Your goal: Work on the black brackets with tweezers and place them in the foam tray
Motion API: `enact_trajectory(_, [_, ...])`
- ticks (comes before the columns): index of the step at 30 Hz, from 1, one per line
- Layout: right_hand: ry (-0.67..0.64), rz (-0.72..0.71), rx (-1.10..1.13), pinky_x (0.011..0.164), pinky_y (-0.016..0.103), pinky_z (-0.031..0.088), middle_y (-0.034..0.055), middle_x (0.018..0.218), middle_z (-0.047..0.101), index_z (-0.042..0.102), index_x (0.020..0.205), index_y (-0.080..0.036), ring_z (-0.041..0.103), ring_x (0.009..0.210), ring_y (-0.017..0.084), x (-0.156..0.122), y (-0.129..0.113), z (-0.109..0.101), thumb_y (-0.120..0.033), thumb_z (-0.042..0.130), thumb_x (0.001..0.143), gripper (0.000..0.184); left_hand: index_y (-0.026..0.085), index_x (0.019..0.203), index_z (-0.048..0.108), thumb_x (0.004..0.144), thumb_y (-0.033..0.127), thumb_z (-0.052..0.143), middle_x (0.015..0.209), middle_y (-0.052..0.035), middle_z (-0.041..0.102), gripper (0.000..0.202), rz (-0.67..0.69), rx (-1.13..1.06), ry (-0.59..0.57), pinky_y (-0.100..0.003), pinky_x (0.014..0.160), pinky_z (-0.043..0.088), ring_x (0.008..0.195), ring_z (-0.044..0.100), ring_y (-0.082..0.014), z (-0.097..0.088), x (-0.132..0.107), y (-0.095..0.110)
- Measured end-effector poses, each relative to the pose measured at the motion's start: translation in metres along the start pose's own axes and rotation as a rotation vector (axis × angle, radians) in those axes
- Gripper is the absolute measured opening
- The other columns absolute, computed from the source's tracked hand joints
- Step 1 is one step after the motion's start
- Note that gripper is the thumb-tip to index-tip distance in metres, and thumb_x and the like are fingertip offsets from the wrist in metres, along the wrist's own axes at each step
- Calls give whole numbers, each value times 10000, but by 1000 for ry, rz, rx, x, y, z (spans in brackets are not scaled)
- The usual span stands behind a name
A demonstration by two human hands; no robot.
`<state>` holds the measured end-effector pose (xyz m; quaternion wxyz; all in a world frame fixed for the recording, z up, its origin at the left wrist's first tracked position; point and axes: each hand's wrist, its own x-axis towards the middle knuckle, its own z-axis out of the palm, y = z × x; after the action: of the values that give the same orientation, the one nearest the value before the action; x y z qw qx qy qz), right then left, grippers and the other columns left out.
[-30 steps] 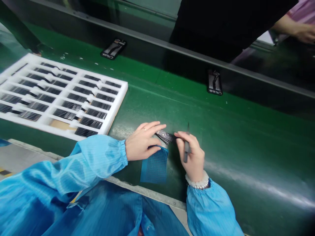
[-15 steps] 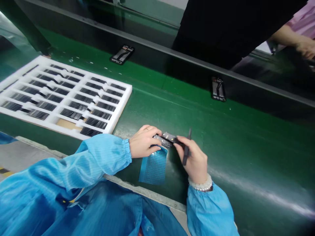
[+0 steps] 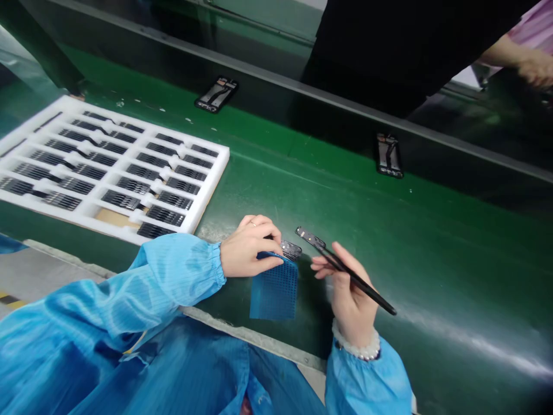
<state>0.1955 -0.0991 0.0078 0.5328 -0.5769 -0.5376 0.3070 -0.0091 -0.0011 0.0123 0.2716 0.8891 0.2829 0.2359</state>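
Now two hands work above one green bench (image 3: 453, 248). Fingers of the left hand (image 3: 248, 251) close on one stack (image 3: 292, 249) of parts, too tight to count, its thumb over one blue sheet (image 3: 274, 294). Gripped in the right hand (image 3: 353, 297), one pair of tweezers (image 3: 367, 287) holds one black part (image 3: 310, 237), just beside the stack. One white tray (image 3: 222, 158) lies left; two phones (image 3: 389, 155) lie beyond.

- A stack of small black parts (image 3: 291, 250) is half hidden by the left hand (image 3: 250, 248).
- A blue sheet (image 3: 275, 293), dotted with dark rows, lies just under it.
- Slim black tweezers (image 3: 363, 283) slant in the right hand (image 3: 354, 294).
- One narrow black part (image 3: 309, 236), pale-spotted, is at their tip, apart from the stack.
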Motion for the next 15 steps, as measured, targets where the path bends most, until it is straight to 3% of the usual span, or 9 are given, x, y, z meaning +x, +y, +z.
enact_trajectory(5, [-35, 123, 218, 613, 324, 581, 46, 907, 727, 608, 1158, -268, 696, 741, 170, -8, -5, 7, -296, 500, 917, 265, 224, 786, 685, 849, 304, 600, 806, 18, 675, 133, 17, -23, 2, -355, 865, 256, 908, 522, -166, 0, 1, 0])
enact_trajectory(10, [-112, 119, 78, 674, 308, 595, 30, 884, 704, 696, 983, -261, 696, 733, 159, -3, -7, 3, -222, 671, 798, 192, 217, 764, 678, 848, 293, 585, 768, 29, 686, 146, 22, -7, -19, -359, 848, 247, 851, 529, -155, 0, 1, 0])
enact_trajectory(15, [-123, 147, 62, 763, 337, 602, 43, 954, 707, 700, 957, -247, 706, 797, 176, -4, -8, 7, -235, 676, 790, 169, 215, 743, 676, 851, 297, 569, 745, 26, 688, 173, 23, 11, -47, -364, 846, 240, 842, 532, -159, -1, 2, 0])
